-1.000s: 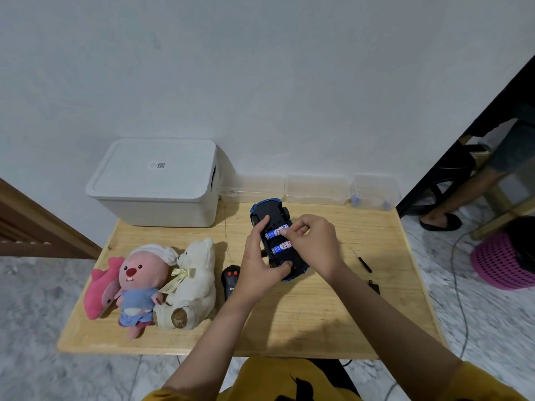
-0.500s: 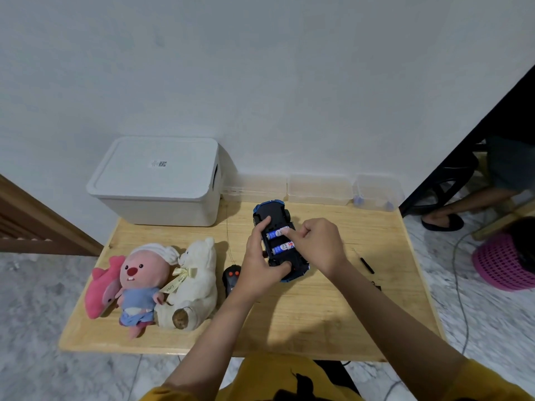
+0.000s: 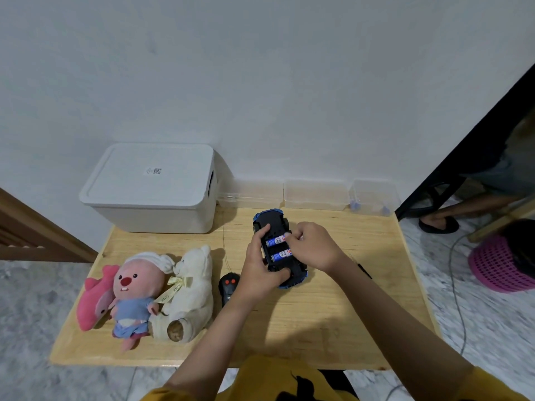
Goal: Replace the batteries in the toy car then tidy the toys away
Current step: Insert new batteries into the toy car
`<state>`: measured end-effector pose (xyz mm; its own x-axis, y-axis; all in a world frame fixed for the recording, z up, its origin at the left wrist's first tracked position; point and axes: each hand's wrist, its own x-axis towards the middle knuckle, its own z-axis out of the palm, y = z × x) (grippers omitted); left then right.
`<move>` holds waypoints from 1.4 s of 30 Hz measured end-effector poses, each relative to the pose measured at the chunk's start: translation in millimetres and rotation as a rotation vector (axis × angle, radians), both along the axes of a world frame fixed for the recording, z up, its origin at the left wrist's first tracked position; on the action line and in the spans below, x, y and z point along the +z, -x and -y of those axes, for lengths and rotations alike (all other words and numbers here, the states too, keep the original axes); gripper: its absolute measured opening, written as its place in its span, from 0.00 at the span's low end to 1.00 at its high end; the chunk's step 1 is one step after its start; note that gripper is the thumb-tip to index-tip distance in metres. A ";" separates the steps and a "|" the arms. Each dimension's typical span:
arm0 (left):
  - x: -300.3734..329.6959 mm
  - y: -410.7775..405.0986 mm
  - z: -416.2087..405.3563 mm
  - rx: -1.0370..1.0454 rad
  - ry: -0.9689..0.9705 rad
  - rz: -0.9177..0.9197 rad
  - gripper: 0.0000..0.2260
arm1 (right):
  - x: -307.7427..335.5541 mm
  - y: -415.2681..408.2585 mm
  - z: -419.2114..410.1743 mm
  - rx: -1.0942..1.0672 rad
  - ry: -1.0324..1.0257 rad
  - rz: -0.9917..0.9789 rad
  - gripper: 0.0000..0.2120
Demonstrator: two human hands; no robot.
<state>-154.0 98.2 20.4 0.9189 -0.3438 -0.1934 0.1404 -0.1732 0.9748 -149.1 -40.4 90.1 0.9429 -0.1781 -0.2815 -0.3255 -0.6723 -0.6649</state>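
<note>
Our left hand (image 3: 258, 264) grips the upturned plastic toy car (image 3: 278, 250); our right hand (image 3: 312, 246) pinches a cylindrical battery (image 3: 276, 241).

Bare forearms emerge from short mustard-yellow sleeves (image 3: 489, 386) of a shirt.

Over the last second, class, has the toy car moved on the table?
No. The toy car keeps its place beside the remote, short of the clear boxes; only the camera drifted.

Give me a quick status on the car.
Left hand grips upturned toy car. Right hand at the batteries. Cover off. Nothing in the way.
</note>
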 end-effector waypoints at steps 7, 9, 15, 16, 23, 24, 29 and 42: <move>0.1 -9.6 -1.7 0.015 0.010 -0.003 0.40 | 6.2 -8.7 4.8 0.102 -0.127 -0.135 0.19; -0.2 -13.7 -0.4 0.010 0.023 -0.003 0.40 | 1.7 -11.0 6.6 0.134 -0.099 -0.079 0.21; -1.0 -25.7 3.7 0.008 -0.001 0.020 0.40 | -3.1 -18.0 4.0 -0.026 -0.206 0.084 0.14; -1.4 -27.9 4.5 0.011 0.003 0.028 0.40 | -4.2 -19.7 4.3 -0.046 -0.214 0.115 0.12; -1.8 -45.2 13.3 0.033 -0.006 0.072 0.44 | -10.7 -31.2 10.3 -0.142 -0.190 0.202 0.12; -2.9 -47.1 14.9 0.032 -0.008 0.074 0.46 | -11.8 -32.6 11.0 -0.150 -0.188 0.201 0.12; -7.4 -49.7 18.4 0.021 -0.016 0.106 0.49 | -17.4 -37.7 11.9 -0.128 -0.084 0.272 0.09; -5.3 -50.2 18.0 0.038 -0.011 0.112 0.47 | -17.2 -37.7 10.3 0.056 -0.099 0.515 0.13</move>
<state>-103.9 80.2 15.1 0.9473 -0.3068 -0.0921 0.0370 -0.1810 0.9828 -111.4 -50.7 72.8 0.9708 -0.1193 0.2083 0.0951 -0.6054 -0.7902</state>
